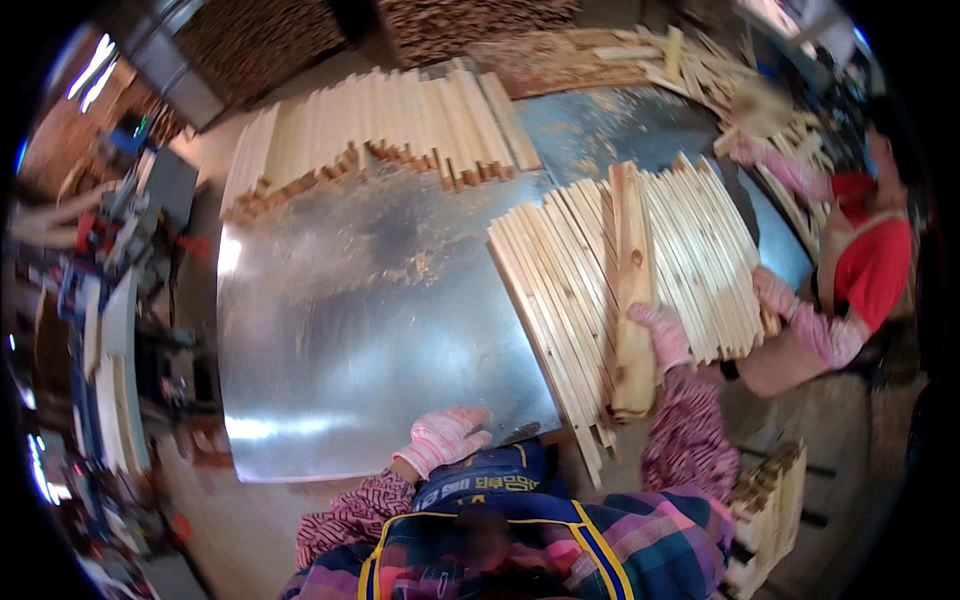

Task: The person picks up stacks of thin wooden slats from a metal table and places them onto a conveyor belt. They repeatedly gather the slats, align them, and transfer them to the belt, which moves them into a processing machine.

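Note:
My right hand (pixel 664 338), in a pink-striped work glove, is closed on the near right edge of a wide knotty wooden board (pixel 632 255). The board lies lengthwise on top of a row of narrow wooden strips (pixel 560 290) at the table's right side. My left hand (pixel 446 438), gloved alike, is over the table's front edge, close to my apron. Its fingers are stretched out, with nothing in them. Beneath is a shiny metal-topped table (pixel 380 340).
A second row of wooden strips (pixel 370 125) covers the table's far side. At the right, a co-worker in a red top (pixel 872 265) has one gloved hand (pixel 776 292) at the strips. Scrap wood (pixel 690 70) lies far right; stacked pieces (pixel 770 520) stand near right. Machinery lines the left.

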A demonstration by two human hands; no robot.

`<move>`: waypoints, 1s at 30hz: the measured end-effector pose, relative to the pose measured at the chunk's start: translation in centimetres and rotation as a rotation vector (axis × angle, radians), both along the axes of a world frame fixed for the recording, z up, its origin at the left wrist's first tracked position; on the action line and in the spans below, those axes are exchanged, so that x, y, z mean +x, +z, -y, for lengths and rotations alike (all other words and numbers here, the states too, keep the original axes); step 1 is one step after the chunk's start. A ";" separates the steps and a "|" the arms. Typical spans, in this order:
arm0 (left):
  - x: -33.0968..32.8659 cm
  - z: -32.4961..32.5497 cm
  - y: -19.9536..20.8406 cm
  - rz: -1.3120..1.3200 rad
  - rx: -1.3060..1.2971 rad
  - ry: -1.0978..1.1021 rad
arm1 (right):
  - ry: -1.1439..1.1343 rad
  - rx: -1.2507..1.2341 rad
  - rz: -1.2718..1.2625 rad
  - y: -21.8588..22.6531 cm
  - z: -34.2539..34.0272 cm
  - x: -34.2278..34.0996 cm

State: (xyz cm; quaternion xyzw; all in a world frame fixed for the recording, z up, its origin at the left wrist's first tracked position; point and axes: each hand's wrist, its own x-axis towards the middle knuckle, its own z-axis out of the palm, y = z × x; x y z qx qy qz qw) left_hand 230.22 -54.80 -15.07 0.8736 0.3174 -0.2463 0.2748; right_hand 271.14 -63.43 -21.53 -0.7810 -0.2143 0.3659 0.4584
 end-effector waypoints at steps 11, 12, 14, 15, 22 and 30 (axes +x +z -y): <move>-11.1 9.1 -2.9 0.365 0.140 0.374 | 0.023 0.678 -0.004 -5.3 -5.0 -25.0; -11.9 9.4 -2.2 0.371 0.158 0.418 | 0.097 0.644 0.121 -5.9 -5.4 -25.4; -13.7 10.5 -3.2 0.490 0.324 0.515 | 0.314 0.509 0.380 -0.2 -5.9 -29.0; -13.7 11.3 -3.8 0.543 0.362 0.574 | 0.403 0.446 0.518 2.9 -6.0 -30.4; -11.2 7.4 0.5 0.628 0.847 1.181 | 0.931 0.500 -0.428 8.0 -12.9 -38.7; -14.2 10.1 9.4 0.044 1.434 1.782 | 1.716 0.518 -0.651 16.3 -9.9 -47.5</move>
